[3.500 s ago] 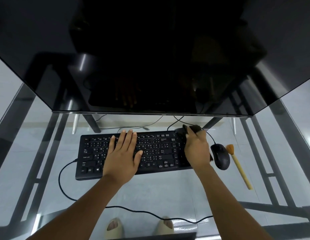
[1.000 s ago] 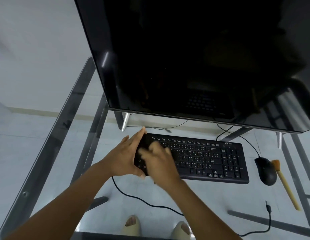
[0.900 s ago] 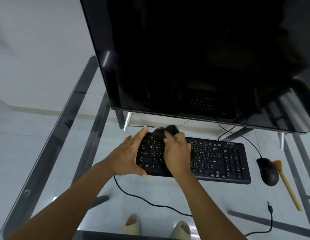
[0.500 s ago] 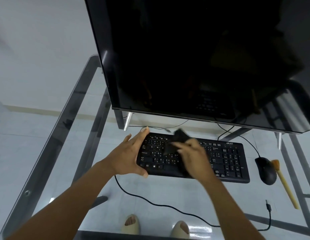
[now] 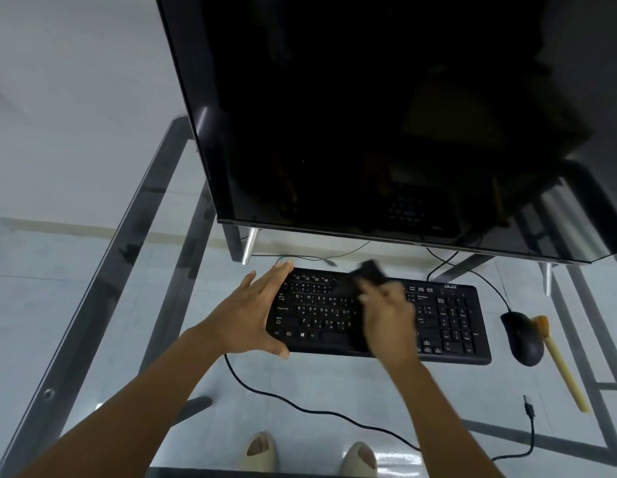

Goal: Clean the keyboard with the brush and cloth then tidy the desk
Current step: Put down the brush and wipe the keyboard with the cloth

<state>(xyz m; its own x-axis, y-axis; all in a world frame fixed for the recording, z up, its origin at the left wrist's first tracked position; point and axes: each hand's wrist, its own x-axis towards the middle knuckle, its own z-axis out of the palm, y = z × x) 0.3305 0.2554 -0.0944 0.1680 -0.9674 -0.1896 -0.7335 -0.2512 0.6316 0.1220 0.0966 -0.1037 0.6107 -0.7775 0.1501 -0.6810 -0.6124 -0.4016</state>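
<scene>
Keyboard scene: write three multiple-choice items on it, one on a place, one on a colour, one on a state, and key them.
1. Where does the brush lie?
A. right of the mouse
B. on the keyboard
C. under the monitor

2. What colour is the cloth?
A. white
B. black
C. yellow

3. What is the left hand doing?
A. holding the brush
B. hanging off the desk
C. bracing the keyboard's left end

Key: 1 A, it lies beside the mouse's right edge. 2 B, the right hand holds a dark wad. 3 C, fingers and thumb bracket that end.
</scene>
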